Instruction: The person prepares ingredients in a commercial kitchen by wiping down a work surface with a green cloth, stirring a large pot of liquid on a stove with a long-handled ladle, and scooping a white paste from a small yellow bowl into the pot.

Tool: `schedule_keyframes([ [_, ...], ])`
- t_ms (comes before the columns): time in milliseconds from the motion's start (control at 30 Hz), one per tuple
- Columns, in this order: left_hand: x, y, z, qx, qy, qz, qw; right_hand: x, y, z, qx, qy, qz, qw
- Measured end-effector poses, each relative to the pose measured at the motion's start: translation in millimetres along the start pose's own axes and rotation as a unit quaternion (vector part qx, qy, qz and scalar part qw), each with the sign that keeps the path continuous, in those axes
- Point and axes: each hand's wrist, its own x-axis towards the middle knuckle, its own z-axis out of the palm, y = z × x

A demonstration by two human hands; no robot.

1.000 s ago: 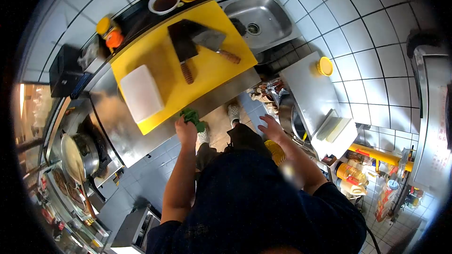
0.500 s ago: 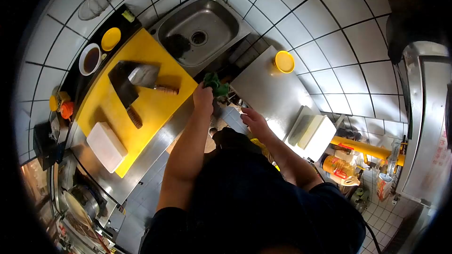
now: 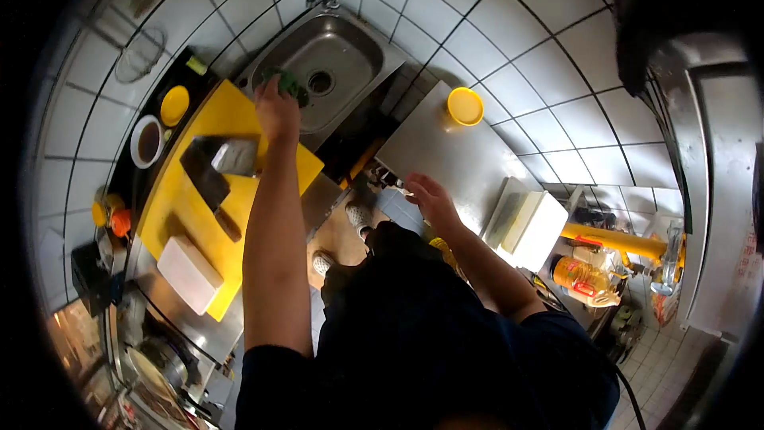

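My left hand reaches over the near left corner of the steel sink, fingers closed on a crumpled dark green cloth. Most of the cloth is hidden behind the fingers. My right hand hangs in front of me beside the steel counter, holding nothing, its fingers loosely apart. Left of my left forearm lies a yellow cutting board. On it rest a dark cleaver, a second, brighter cleaver partly behind my arm, and a white plastic box.
A bowl of brown liquid and a yellow lid stand on the ledge behind the board. On the right counter are a yellow-lidded tub and a white container. An oil bottle sits farther right.
My left hand has carried the green cloth from the gap beside the board up to the sink. My right hand has barely moved. The view has shifted slightly.
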Motion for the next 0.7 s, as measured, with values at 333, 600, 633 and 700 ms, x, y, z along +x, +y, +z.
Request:
schedule_keyframes([
  [333, -201.1, 63.5, 24.9, -0.222, -0.383, 0.236, 0.865, -16.7, -30.0, 10.4, 0.4, 0.015, 0.08, 0.913],
  [600, -213.1, 54.5, -74.7, -0.071, -0.479, 0.256, 0.837, -18.5, 41.0, -71.3, -0.38, 0.45, -0.098, 0.802],
  [633, -211.8, 43.3, -90.4, -0.061, -0.483, 0.218, 0.846, -18.4, 55.8, -79.9, -0.428, 0.472, -0.081, 0.767],
  [700, -226.5, -16.1, -90.7, -0.033, -0.421, 0.215, 0.881, -4.7, 106.9, -81.5, -0.534, 0.479, -0.04, 0.696],
])
